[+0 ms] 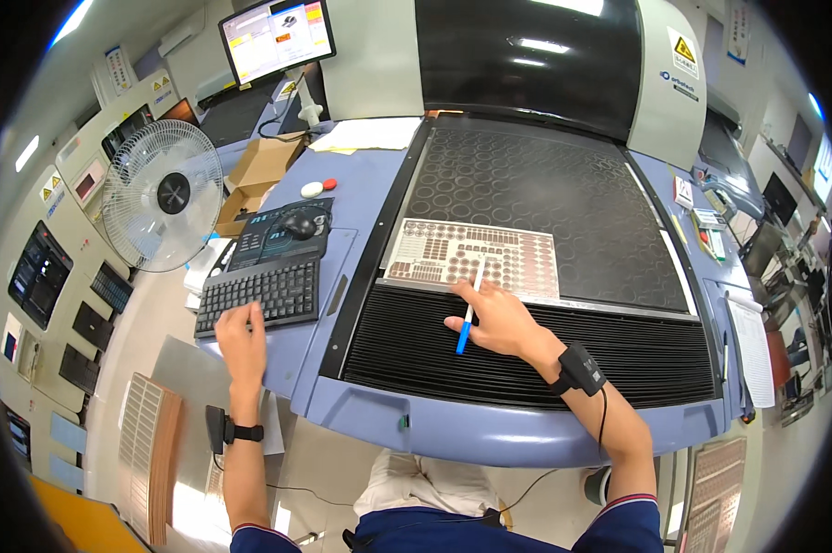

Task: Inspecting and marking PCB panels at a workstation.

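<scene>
My right hand [497, 319] is closed around a white marker pen [473, 300] with a blue end. The pen slants across a pale sheet with rows of brown round and oblong patterns [531, 263], its upper tip over the sheet and its blue end toward me. That sheet lies on the dark flat bed [609, 249] of a machine, along the bed's near edge. At the front edge of a black keyboard [267, 293], my left hand [241, 343] is loosely curled, with nothing visible in it. Both wrists wear black strapped devices.
Black ribbed bellows [527, 355] lie between the sheet and the blue front edge. Beyond the keyboard are a mouse [299, 224], round red and white pieces, a cardboard box [255, 180] and a monitor [278, 41]. A fan [163, 195] stands left, papers [752, 350] lie right.
</scene>
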{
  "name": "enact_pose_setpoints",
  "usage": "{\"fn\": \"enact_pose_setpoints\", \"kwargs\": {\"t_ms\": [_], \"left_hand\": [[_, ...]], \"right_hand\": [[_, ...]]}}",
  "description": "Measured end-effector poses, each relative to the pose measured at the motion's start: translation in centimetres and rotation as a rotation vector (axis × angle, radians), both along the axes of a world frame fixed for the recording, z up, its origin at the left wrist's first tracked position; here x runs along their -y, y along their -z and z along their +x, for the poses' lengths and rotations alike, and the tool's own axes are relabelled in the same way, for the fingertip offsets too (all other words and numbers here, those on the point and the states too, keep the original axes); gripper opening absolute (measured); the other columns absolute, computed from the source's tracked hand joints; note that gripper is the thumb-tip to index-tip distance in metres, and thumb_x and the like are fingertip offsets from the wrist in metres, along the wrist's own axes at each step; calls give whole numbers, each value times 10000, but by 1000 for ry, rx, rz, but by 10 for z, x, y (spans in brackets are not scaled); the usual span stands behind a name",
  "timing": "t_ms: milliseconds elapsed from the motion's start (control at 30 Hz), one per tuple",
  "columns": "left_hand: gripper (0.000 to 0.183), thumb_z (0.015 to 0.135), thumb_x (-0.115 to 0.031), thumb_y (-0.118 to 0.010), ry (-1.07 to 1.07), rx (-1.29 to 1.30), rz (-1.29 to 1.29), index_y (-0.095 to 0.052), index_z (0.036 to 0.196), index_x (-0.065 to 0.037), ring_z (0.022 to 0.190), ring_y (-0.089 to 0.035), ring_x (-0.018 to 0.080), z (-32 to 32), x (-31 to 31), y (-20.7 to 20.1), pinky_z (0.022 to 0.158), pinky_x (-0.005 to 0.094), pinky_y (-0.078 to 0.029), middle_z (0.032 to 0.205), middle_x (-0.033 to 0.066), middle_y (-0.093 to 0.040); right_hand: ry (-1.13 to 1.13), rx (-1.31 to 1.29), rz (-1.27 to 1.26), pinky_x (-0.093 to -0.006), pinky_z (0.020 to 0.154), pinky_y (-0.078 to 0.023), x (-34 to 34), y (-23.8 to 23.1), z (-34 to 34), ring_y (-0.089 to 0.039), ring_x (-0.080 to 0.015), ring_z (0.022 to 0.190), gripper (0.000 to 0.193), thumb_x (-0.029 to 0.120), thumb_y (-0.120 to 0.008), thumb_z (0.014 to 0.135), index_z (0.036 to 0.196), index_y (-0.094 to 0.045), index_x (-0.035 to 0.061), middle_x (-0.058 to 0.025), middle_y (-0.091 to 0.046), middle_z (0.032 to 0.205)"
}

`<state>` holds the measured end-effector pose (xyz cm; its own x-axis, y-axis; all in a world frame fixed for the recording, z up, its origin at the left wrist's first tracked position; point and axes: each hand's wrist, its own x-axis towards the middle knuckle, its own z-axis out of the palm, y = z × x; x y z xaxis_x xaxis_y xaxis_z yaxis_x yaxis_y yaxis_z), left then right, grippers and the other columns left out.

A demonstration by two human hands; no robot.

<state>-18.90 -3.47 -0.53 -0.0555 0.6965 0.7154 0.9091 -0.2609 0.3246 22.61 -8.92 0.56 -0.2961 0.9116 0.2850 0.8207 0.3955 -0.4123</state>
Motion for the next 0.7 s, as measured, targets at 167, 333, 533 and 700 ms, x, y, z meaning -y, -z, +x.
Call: {"fn": "enact_pose_setpoints", "kwargs": {"t_ms": [167, 333, 533, 700], "left_hand": [[142, 887, -170, -683, 554, -20, 88, -735, 935, -47, 903, -664, 317, 117, -11, -37, 841, 423, -503, 880, 126, -722], [193, 853, -151, -705, 903, 24, 51, -728, 1009, -39, 829, -671, 335, 207, -32, -27, 764, 422, -526, 882, 141, -715], [238, 850, -105, -703, 1055, 87, -36, -713, 1079, -40, 851, -682, 285, 229, -16, 4, 770, 398, -541, 937, 106, -727], [226, 832, -48, -684, 1089, 125, -48, -704, 1057, -54, 783, -686, 277, 232, -5, -8, 740, 380, -538, 887, 87, -724]], "right_hand": [[5, -29, -98, -512, 893, -501, -3, -13, -3, -603, -456, 1065, 525, 384, -670, 945, 1276, -555, -7, -273, -644, 1052], [28, -225, 149, -477, 893, -533, 9, -23, -10, -642, -460, 1065, 412, 170, -702, 918, 1285, -567, 39, -258, -672, 1127], [3, -219, 248, -445, 877, -571, 31, -3, -8, -663, -418, 1064, 373, 17, -710, 850, 1206, -600, 36, -226, -673, 1172], [-27, -236, 283, -427, 840, -586, 33, -7, -5, -681, -397, 1016, 376, 0, -713, 836, 1195, -603, 28, -205, -685, 1156]]}}
